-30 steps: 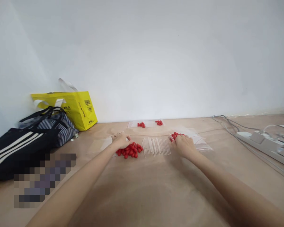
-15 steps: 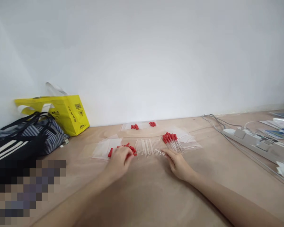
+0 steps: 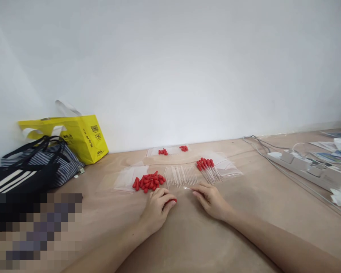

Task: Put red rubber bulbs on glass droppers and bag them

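My left hand (image 3: 158,206) is closed, pinching a red rubber bulb (image 3: 174,200) that shows at its fingertips. My right hand (image 3: 211,199) holds a thin clear glass dropper tube (image 3: 187,188) between thumb and fingers, its end pointing left. Just beyond my left hand lies a pile of red rubber bulbs (image 3: 149,182). Several bare glass tubes (image 3: 180,176) lie side by side in a row in the middle. To the right of them, beyond my right hand, droppers with red bulbs fitted (image 3: 208,170) lie fanned together.
Clear plastic bags (image 3: 125,181) lie under and beside the piles. Farther back are small red bulbs (image 3: 163,152) on another bag. A yellow bag (image 3: 93,140) and a black bag (image 3: 25,182) stand left. At right lies a white power strip (image 3: 301,163) with cables.
My left hand has drawn back and right from the bulb pile with a red bulb in its fingers. The tube in my right hand has shifted slightly down and left.
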### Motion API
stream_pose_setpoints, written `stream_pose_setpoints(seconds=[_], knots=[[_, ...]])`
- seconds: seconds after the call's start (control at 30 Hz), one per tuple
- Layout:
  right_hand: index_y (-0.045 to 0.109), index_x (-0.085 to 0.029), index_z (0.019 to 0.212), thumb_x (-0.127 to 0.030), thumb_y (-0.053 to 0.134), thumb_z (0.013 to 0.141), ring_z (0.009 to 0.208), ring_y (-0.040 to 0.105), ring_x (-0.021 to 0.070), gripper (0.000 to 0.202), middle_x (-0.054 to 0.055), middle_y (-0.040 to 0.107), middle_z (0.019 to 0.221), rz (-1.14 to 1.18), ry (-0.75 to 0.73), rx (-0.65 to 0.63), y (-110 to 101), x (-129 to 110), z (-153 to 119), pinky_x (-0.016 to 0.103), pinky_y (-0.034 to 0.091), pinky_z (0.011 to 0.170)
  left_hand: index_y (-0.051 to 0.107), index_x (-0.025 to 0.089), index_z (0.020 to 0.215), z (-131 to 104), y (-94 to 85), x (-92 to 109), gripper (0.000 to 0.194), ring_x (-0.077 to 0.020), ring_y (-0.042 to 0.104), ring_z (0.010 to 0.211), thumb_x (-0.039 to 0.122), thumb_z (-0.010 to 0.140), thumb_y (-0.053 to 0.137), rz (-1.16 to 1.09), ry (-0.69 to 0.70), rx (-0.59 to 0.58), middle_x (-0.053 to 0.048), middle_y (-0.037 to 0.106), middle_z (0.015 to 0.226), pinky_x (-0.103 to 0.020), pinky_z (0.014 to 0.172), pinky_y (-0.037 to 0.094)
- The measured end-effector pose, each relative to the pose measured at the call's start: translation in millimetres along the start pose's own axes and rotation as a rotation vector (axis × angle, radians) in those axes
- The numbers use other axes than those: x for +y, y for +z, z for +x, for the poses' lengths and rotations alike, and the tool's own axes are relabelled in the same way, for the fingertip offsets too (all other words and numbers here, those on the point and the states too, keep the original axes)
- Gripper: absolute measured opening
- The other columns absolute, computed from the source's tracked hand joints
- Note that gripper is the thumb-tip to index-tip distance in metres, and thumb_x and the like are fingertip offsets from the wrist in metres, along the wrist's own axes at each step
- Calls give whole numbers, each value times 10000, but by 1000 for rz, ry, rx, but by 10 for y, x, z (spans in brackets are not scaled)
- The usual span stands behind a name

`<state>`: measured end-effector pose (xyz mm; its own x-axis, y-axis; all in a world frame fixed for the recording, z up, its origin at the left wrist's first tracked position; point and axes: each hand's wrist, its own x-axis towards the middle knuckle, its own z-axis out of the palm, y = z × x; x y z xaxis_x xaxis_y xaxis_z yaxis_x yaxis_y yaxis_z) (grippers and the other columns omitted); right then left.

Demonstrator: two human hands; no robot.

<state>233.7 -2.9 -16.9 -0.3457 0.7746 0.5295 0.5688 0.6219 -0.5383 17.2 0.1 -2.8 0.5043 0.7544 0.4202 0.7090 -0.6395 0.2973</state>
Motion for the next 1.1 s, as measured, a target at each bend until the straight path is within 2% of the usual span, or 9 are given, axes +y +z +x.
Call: stream_pose_setpoints(seconds=[0.23, 0.6, 0.9, 1.1], knots=[[593, -207, 949, -191, 382, 858, 702, 521, 132, 230, 19, 571, 712, -27, -47, -51, 108, -134, -18, 272, 354, 661, 567, 228, 852, 5, 7, 22, 179, -168, 541, 734, 266, 866, 392, -43, -48, 36, 17, 631, 765, -355, 739, 324], [584, -210, 955, -163, 377, 851, 656, 466, 111, 236, 11, 549, 711, -102, -118, -101, 144, -108, -12, 266, 270, 661, 569, 218, 807, 0, 48, 18, 196, -163, 538, 697, 298, 851, 395, -99, -88, 66, 14, 620, 714, -363, 769, 300], [567, -164, 825, -23, 352, 735, 565, 354, 104, 273, 9, 504, 674, -309, -311, -97, 113, -56, 1, 277, 196, 641, 556, 203, 774, -25, 49, 40, 152, -145, 532, 671, 244, 838, 425, -30, 57, 61, 31, 605, 667, -381, 804, 248], [561, -151, 818, -20, 360, 714, 560, 332, 102, 262, 2, 496, 669, -304, -328, -84, 132, -83, 16, 270, 191, 634, 548, 193, 766, -49, 29, 75, 151, -146, 521, 647, 223, 837, 418, 20, 135, 89, 22, 592, 638, -394, 819, 238]])
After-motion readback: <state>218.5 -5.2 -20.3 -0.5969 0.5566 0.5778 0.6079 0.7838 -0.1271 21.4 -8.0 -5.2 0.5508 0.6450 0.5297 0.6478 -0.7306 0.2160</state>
